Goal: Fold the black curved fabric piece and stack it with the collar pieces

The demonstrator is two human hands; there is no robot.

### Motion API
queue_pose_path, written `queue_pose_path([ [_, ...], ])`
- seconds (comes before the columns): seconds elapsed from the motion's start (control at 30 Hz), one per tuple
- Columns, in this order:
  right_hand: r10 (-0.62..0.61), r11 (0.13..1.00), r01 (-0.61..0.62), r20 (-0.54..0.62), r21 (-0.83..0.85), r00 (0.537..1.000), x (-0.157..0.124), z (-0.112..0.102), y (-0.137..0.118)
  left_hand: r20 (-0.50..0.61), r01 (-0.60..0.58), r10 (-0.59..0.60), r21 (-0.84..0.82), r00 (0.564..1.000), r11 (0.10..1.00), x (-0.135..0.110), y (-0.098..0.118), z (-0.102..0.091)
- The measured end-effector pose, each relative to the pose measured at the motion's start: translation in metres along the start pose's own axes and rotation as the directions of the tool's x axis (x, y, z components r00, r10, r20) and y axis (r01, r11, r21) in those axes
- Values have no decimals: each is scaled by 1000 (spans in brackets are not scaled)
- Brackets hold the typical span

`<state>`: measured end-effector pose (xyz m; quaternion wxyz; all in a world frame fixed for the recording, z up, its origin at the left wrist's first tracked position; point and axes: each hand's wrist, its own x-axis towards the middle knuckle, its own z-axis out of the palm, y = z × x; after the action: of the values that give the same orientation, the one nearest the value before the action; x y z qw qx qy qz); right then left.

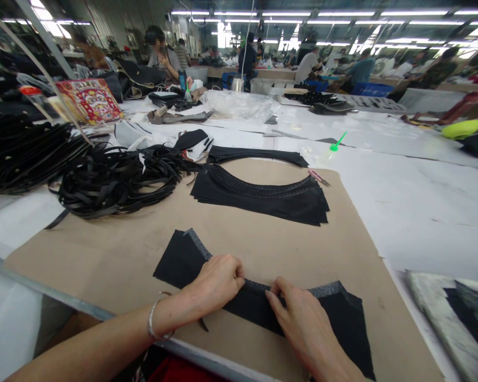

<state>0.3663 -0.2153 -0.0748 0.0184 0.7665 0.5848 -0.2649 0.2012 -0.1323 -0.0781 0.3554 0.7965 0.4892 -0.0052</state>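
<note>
A black fabric piece (179,258) with a curved upper edge lies on the brown board (115,260) in front of me. A greyish strip runs along that curve. My left hand (222,278) is closed at the middle of the curved edge, fingertips pinching it. Just to the right, my right hand (297,313) pinches the same edge between thumb and fingers. The fabric between the two hands shows a narrow dark band. Beyond them rests a stack of similar black pieces (258,204), with a thinner curved stack (258,154) behind it.
Coiled black strips (115,180) are heaped at the left, beside piled black pieces (19,154). Small pink-handled snips (319,178) lie by the stack. A green-tipped bottle (336,143) is farther back. At right sits a pale slab (434,302). People work in the background.
</note>
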Motion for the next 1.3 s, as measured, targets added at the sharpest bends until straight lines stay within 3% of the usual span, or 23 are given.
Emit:
queue_pose_path([
  [0.97, -21, 995, 17, -43, -95, 999, 1, 7, 1, 6, 14, -15, 69, 1000, 998, -3, 4, 7],
  [1.13, 12, 996, -19, -78, -91, 997, -6, 5, -2, -69, 34, -27, 103, 997, 994, -5, 0, 12],
  [1.2, 48, 995, -56, -100, -78, 994, -6, 3, -2, -126, -11, 30, 152, 992, 988, -7, -2, 15],
  [1.3, 59, 996, -68, -143, -61, 988, -7, 4, 0, -217, -226, 299, 309, 929, 924, -11, -5, 23],
])
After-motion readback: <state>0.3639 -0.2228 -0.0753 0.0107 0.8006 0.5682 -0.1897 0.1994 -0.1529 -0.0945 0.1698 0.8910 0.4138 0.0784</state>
